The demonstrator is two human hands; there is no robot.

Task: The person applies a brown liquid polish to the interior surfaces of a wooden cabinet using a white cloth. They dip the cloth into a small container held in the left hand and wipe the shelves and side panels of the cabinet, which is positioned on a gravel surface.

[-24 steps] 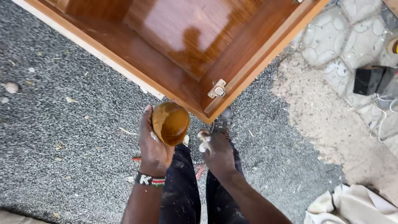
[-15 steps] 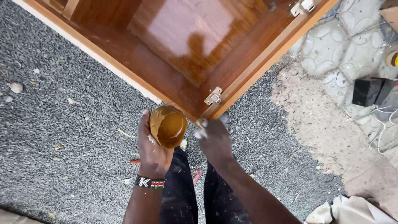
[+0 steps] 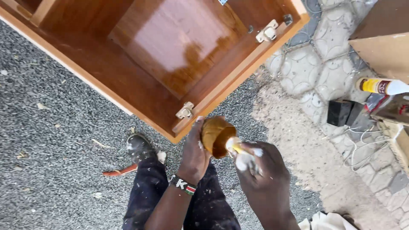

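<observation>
- While the person stands over grey gravel, the left hand (image 3: 195, 153) grips a small brown-stained cup (image 3: 216, 135), fingers wrapped around its side and clamped on it; the cup is tilted, its mouth turned toward the right hand.
- The right hand (image 3: 263, 172) holds a white cloth wad (image 3: 243, 156), fingers curled together and clamped on it; the wad's tip sits at the cup's rim, touching or just inside it. Which of the two cannot be told.
- A beaded wristband (image 3: 183, 184) circles the left wrist, below the fingers.
- Just above the left fingers lies the corner of a glossy varnished wooden cabinet (image 3: 170, 55), with a metal hinge (image 3: 185, 111) near that corner and a second hinge (image 3: 267, 32) further up the same edge.
- Left of the left fingers, a paint-spattered shoe (image 3: 140, 147) rests on the gravel, with dark speckled trousers (image 3: 147, 191) beneath both hands.
- Well to the right of the right fingers: pale sawdust (image 3: 294, 136) on paving, a black block (image 3: 343, 113), and a yellow-and-white bottle (image 3: 381, 86) lying on its side.
</observation>
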